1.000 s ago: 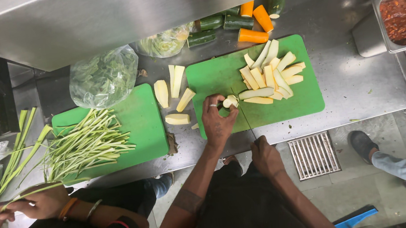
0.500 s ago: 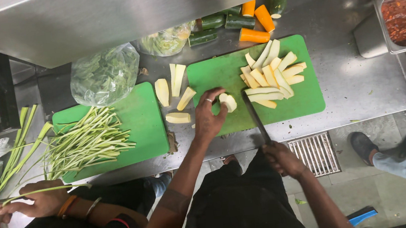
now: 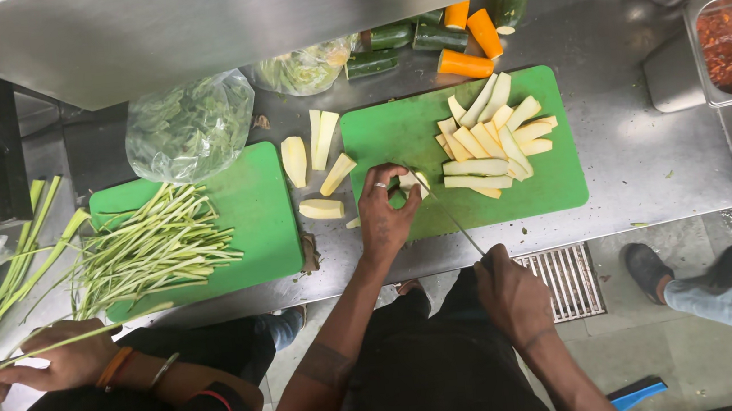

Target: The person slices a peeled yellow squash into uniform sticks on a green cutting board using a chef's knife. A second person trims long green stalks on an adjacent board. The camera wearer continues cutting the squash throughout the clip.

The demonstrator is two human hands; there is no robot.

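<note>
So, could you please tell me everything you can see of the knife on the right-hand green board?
The knife has a long, thin, pale metal blade lying slantwise across the near edge of the green cutting board. Its tip meets the pale vegetable piece that the left hand pins down. The right hand wraps the handle fully, hiding it, just off the counter's front edge.
</note>
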